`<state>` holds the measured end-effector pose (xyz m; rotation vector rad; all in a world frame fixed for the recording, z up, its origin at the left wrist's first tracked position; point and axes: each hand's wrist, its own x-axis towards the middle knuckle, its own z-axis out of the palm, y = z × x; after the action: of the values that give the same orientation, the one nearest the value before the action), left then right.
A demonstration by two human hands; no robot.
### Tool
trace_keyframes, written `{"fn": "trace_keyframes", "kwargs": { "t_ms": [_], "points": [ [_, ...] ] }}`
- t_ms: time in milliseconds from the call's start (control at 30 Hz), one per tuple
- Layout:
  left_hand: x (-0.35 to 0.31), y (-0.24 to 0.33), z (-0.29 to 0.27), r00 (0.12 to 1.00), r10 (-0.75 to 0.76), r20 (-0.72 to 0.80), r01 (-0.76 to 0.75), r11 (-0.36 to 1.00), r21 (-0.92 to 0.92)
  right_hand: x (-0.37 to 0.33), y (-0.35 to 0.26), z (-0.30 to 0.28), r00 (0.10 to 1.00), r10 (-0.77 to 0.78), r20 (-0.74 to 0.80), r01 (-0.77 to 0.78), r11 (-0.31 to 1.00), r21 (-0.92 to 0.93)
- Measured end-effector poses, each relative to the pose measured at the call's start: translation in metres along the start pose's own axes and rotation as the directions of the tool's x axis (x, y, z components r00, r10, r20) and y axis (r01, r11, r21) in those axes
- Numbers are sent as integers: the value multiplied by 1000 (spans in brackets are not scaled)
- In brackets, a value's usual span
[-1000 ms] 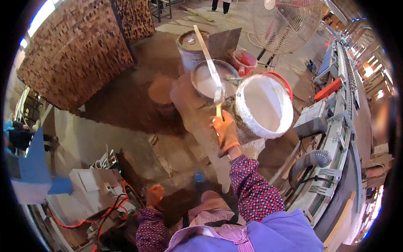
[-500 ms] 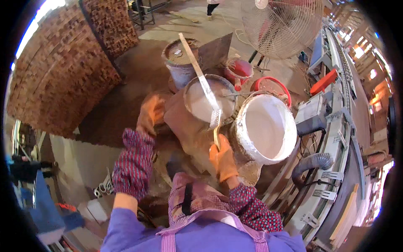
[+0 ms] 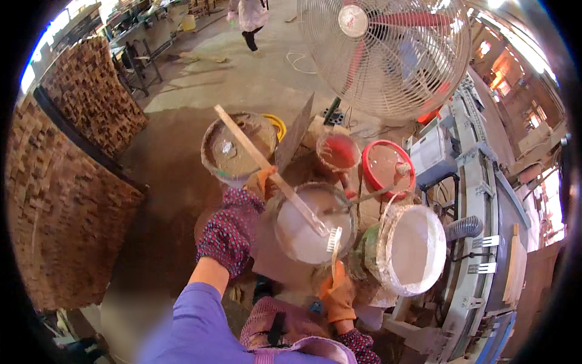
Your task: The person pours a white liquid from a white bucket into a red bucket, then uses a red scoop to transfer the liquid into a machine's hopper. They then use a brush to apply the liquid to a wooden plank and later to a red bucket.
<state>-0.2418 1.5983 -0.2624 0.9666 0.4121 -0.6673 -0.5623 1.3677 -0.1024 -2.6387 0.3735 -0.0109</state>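
My left hand (image 3: 259, 182), in an orange glove, is closed on the middle of a long wooden stick (image 3: 242, 139). The lower end of the stick is whitened and reaches over a bucket (image 3: 277, 225) of pale, milky liquid. My right hand (image 3: 337, 298), also gloved in orange, grips the wooden handle of a small brush (image 3: 334, 240). Its white bristles point up, close beside the stick's lower end; I cannot tell whether they touch. Right of the brush stands a tall bucket (image 3: 441, 258) with a white-coated rim and pale liquid inside. My left fingertips are partly hidden.
A mud-coloured bucket (image 3: 209, 148) stands farther back, with a flat board (image 3: 297, 136) beside it. A red pail (image 3: 336, 151) and a red-rimmed tub (image 3: 365, 167) sit behind. A large fan (image 3: 382, 54) looms ahead. Patterned panels (image 3: 66, 212) line the left; a conveyor (image 3: 479, 212) runs right.
My left hand has moved from beside the buckets onto the wooden stick. The stick's upper end has swung left. My right hand still holds the brush. The view has shifted.
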Motion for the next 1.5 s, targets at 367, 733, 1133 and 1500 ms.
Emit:
{"fn": "trace_keyframes", "kwargs": {
  "t_ms": [367, 733, 1133, 1500],
  "points": [
    [-97, 57, 45, 852, 516, -89, -515, 856, 34, 22, -23, 38, 991, 102, -83, -90, 986, 137],
    [-87, 93, 127, 75, 873, 482, -564, -362, 742, 30, -26, 32, 983, 108, -150, -78, 978, 193],
    [-120, 97, 133, 710, 703, -26, -543, 571, 615, 26, -23, 28, 990, 86, -116, -62, 979, 196],
    [-161, 72, 132, 872, 488, 36, -466, 806, 365, 10, -14, 13, 976, 214, -41, -203, 962, 181]
  ]
}}
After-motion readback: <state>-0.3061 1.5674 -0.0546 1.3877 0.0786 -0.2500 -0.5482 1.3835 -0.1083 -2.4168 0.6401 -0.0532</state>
